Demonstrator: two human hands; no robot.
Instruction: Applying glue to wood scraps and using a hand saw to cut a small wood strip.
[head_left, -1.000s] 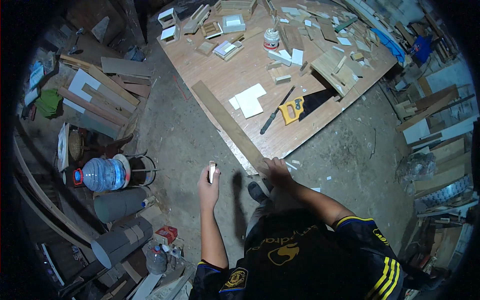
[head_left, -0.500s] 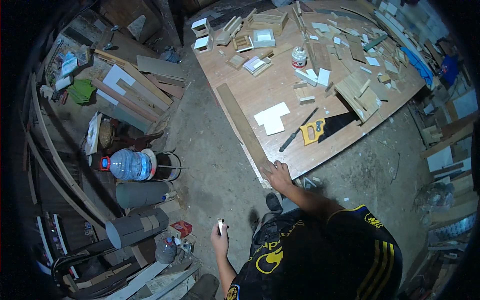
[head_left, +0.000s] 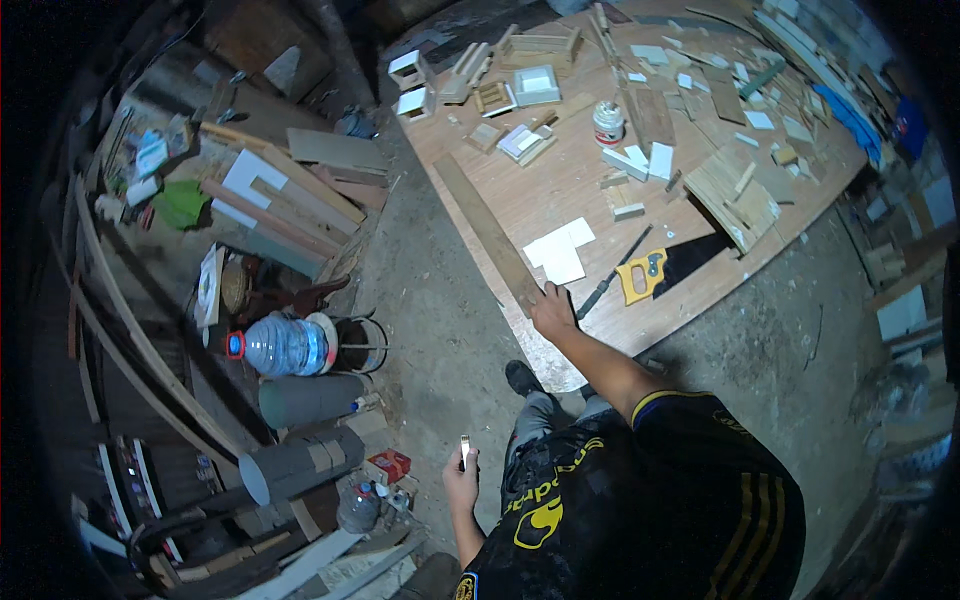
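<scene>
My right hand (head_left: 552, 305) grips the near end of a long brown plank (head_left: 485, 220), which lies along the left side of the wooden table (head_left: 590, 370). Low at the centre, my left hand (head_left: 461, 475) is closed around a small slim pale object (head_left: 465, 450), too small to name exactly. Right of the plank lie white board pieces (head_left: 560, 255), a long dark tool (head_left: 610, 275) and a yellow-handled handsaw (head_left: 640, 275). The saw's blade reaches to a wooden box-like piece (head_left: 730, 210).
Wood offcuts (head_left: 700, 95), small assemblies and a jar (head_left: 608, 130) cover the table's far part. Leaning boards (head_left: 280, 200), a water jug (head_left: 280, 345) and grey rolls (head_left: 300, 470) stand at the left. Timber (head_left: 905, 315) is stacked at the right, beyond concrete floor.
The plank has slid away from me along the table, with my right hand on it. My left hand, still holding the small object, has dropped lower. The view has shifted.
</scene>
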